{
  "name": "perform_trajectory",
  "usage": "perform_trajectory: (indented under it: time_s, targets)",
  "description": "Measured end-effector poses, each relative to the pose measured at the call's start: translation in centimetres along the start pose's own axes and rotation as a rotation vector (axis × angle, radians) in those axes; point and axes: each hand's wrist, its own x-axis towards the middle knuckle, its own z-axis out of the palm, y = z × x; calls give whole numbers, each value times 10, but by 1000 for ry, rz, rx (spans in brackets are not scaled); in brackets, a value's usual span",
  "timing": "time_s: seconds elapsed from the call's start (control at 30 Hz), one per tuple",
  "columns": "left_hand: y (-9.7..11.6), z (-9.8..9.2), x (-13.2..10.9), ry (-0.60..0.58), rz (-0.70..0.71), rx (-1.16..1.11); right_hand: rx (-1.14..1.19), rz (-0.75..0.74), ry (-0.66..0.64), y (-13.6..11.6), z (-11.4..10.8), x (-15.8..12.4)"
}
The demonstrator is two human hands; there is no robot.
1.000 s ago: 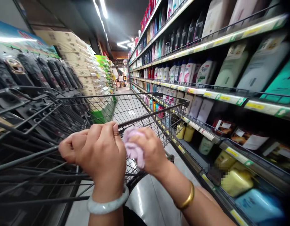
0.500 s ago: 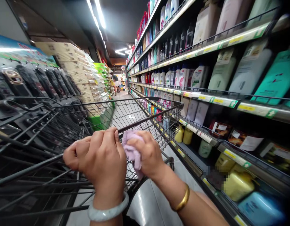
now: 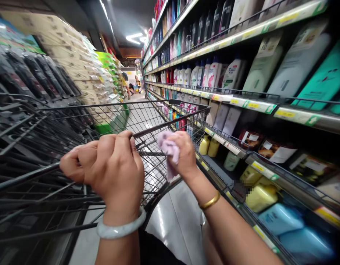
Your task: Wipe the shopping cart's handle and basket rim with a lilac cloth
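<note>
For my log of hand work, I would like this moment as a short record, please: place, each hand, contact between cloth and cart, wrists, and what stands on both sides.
Place: store aisle
Left hand: grip closed around a bar of the cart
Right hand: grip on a crumpled lilac cloth
Cloth-cart contact: cannot tell
Wrists: pale bangle left, gold bangle right
Right side: shelves with bottles
Left side: beige stack

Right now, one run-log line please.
left hand: wrapped around cart bar | right hand: holding crumpled lilac cloth | right side: bottle shelves
</note>
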Motion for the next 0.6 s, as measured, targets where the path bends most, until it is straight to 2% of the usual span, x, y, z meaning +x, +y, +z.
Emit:
perform_trajectory:
  time_s: [0.07,0.13,0.27,0.33,0.4,0.5,0.53,0.6]
  targets:
    - [4,5,-1,124,-72,-1,-32,152,54,16,-3,0]
    - [9,9,-2,204,-149,-45,-17,170,39,11,-2,-4]
    - [10,9,-3,211,-175,-49,43,-142,-190,-24,2,-17]
    - [9,9,-3,185,-139,-25,12,-229,-240,-23,0,-18]
    - [8,8,-2,170,-122,-10,-1,-134,-174,-7,-3,-15]
    - [9,9,-1,209,-186,-49,22,123,-45,16,-5,-10]
    - [10,8,-1,222,-201,-66,36,156,-25,16,-5,-10]
    - [11,7,0,210,-203,-71,78,110,-44,3,-2,-12]
